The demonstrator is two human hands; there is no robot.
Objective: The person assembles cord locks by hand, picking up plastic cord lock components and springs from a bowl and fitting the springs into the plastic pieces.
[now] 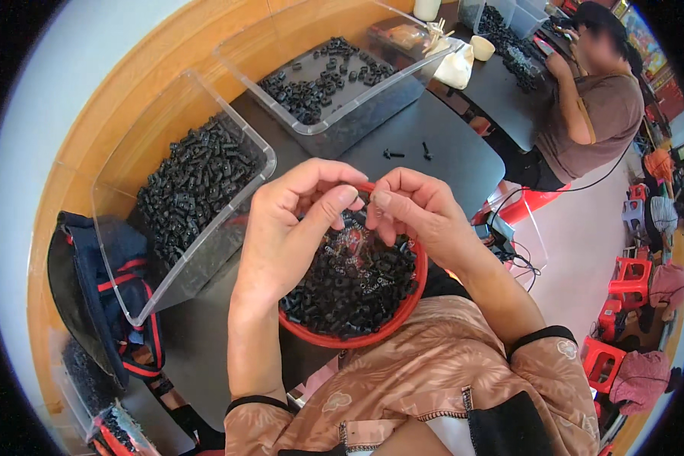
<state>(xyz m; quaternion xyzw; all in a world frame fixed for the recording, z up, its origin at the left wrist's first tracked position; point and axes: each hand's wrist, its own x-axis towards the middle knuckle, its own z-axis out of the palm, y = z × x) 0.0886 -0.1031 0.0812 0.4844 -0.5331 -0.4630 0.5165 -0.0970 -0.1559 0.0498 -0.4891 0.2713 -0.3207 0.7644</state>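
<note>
Taking the red bowl [419, 292] as the centre of the clock, the person's two hands are at its 12 o'clock edge, above the rim, with the fingertips close to each other. The left hand [292, 209] comes from about 7 o'clock, its fingers curled and its thumb pointing toward the right hand [418, 207], which comes from about 4 o'clock with its thumb and fingers bent together. Whether some small piece is pinched in either hand I cannot tell, because the fingertips hide it.

The bowl is in front of the person's body and holds many small black parts [342, 304], mixed with some clear or silvery bits. At 10 o'clock there is a clear bin [207, 243] with a heap of black pieces [194, 186]; toward 12 o'clock is a second transparent box [380, 91], where black parts lie more loosely. At 1 o'clock two small black screw-like pieces [392, 154] lie on the dark table [463, 148]. A co-worker [596, 106] sits at 2 o'clock.
</note>
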